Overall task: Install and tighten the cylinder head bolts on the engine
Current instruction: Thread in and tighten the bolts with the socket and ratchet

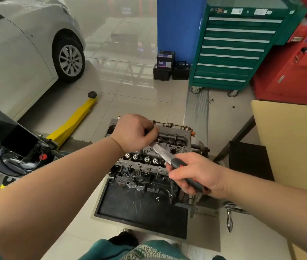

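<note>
Two hands (133,132) (195,175) hold one wrench (163,153) over one engine (149,166).

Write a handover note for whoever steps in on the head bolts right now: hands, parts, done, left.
Left hand: curled over the wrench's head end on top of the cylinder head.
Right hand: grips the black handle of the wrench.
The engine sits on a floor stand with a black tray.
Done: wrench is placed on the head; how many bolts are in or tight cannot be seen.
Left: finish tightening, then check every bolt.

hands (133,132) on wrench (163,152), engine (149,166)
</note>
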A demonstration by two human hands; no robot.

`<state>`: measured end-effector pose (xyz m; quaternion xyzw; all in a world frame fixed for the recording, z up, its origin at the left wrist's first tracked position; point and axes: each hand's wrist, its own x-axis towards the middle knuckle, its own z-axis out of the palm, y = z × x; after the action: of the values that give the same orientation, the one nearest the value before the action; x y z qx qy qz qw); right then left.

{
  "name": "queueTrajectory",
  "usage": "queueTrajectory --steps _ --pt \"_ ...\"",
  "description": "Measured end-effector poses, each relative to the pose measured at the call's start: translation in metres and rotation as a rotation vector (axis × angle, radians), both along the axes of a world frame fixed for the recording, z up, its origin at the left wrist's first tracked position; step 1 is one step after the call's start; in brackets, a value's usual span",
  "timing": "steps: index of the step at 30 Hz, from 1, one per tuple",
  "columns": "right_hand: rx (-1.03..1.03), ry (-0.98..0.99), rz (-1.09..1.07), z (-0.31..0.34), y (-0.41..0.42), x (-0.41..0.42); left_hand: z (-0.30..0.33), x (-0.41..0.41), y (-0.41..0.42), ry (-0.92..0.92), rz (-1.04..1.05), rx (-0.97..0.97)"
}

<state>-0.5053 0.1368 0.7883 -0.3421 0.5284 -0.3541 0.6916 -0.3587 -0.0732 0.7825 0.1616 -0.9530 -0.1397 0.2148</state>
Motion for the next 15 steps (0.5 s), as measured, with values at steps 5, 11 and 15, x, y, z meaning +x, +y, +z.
queueTrajectory --steps 5,11,15 --pt "-0.009 -0.033 -0.125 0.0 0.009 0.03 0.0 0.002 -0.007 0.03 -0.132 -0.012" --pt "-0.002 0.002 -0.238 -0.003 0.013 0.058 0.001 0.004 -0.016 0.078 -0.294 0.012" --pt "0.026 0.009 -0.283 -0.002 0.011 0.071 0.001 0.005 -0.022 0.112 -0.379 0.03"
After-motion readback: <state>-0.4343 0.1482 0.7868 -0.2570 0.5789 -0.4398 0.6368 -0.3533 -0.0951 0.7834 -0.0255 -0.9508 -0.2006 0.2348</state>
